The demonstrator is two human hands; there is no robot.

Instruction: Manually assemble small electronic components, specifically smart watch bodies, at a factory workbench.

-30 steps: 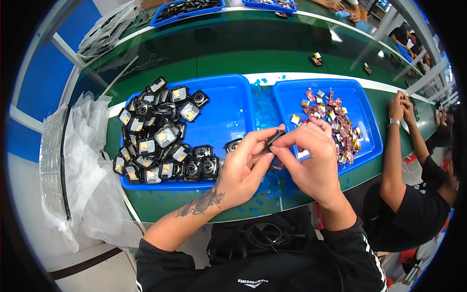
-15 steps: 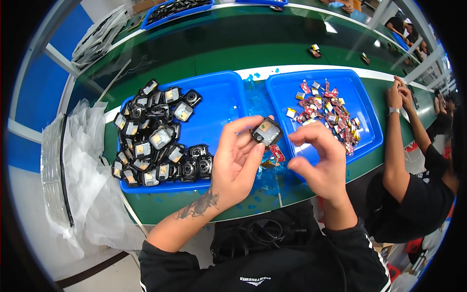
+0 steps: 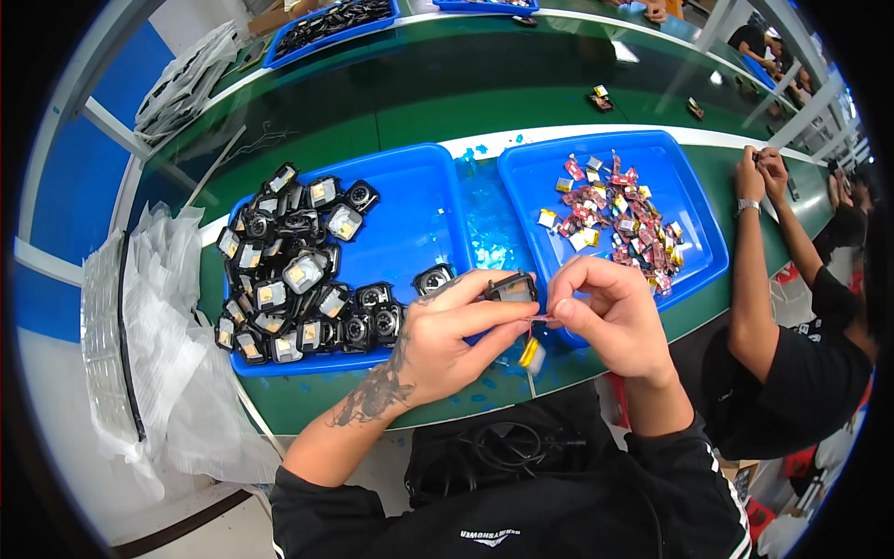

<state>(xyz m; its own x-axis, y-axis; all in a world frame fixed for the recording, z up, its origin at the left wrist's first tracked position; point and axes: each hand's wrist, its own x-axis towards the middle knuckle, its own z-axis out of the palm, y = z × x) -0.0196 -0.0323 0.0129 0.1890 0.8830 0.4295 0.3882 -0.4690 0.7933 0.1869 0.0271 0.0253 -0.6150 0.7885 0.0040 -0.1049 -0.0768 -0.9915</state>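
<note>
My left hand (image 3: 452, 331) is closed round a small black square case (image 3: 512, 289), which looks like a smartwatch housing. At its fingertips is a thin red circuit board (image 3: 538, 319), with a silver-and-yellow battery (image 3: 532, 357) dangling below. The thumb and index finger of my right hand (image 3: 610, 312) pinch the other end of this board. To the left, a blue tray (image 3: 400, 219) bears a heap of similar black cases (image 3: 303, 270). The blue tray (image 3: 710, 238) on the right contains many red boards with batteries (image 3: 619, 214).
Blue scraps (image 3: 489, 252) litter the green bench (image 3: 428, 98) between the trays. Two board pieces (image 3: 601, 99) lie farther back. White plastic sheeting (image 3: 177, 345) hangs at left. Another person's forearms (image 3: 756, 261) are at the right, and a filled blue tray (image 3: 331, 28) stands behind.
My right hand has moved in to pinch the red board. My left hand has turned over, tilting the case, and the battery now hangs beneath.
</note>
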